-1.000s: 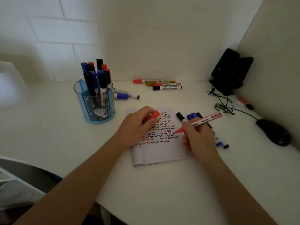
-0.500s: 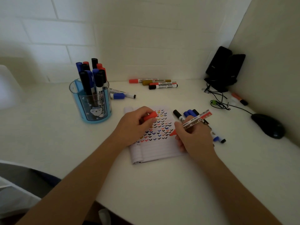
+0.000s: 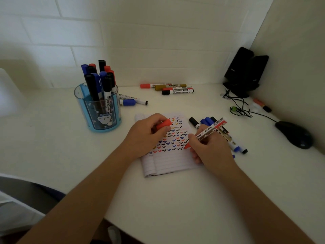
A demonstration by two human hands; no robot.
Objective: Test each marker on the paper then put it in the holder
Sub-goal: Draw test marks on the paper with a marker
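Here the right hand grasps a red cylindrical whiteboard marker, tip on the lined white paper; at nine o'clock the left hand pinches its red plastic cap.

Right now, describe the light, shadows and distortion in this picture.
Head view: dim, yellowish light, no glare; the mouse and the right wall sit in shade. Head view: the wide lens bows the wall tiles and stretches both forearms. Head view: focus is fair; print on the marker in the right hand is partly legible, and the cap in the left hand and the paper look crisp.
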